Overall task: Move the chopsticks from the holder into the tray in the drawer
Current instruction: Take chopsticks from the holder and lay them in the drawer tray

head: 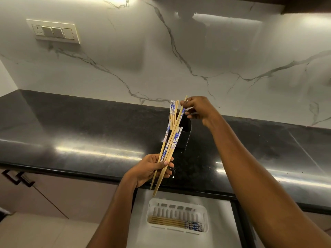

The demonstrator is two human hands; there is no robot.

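Observation:
A black holder [185,135] stands on the dark counter with several wooden chopsticks [172,109] sticking out, their tops patterned blue and white. My left hand [152,169] grips a bundle of several chopsticks [169,142] above the counter's front edge, tips pointing down toward the drawer. My right hand [198,108] pinches the top of one chopstick [184,102] at the holder. Below, the white slotted tray [204,213] sits in the open drawer with several chopsticks [175,223] lying flat in it.
The black stone counter [89,136] runs the full width, backed by a white marbled wall [179,59] with a switch plate [53,31] at upper left. Cabinet doors with dark handles [18,179] lie at lower left. The drawer's white floor [143,221] surrounds the tray.

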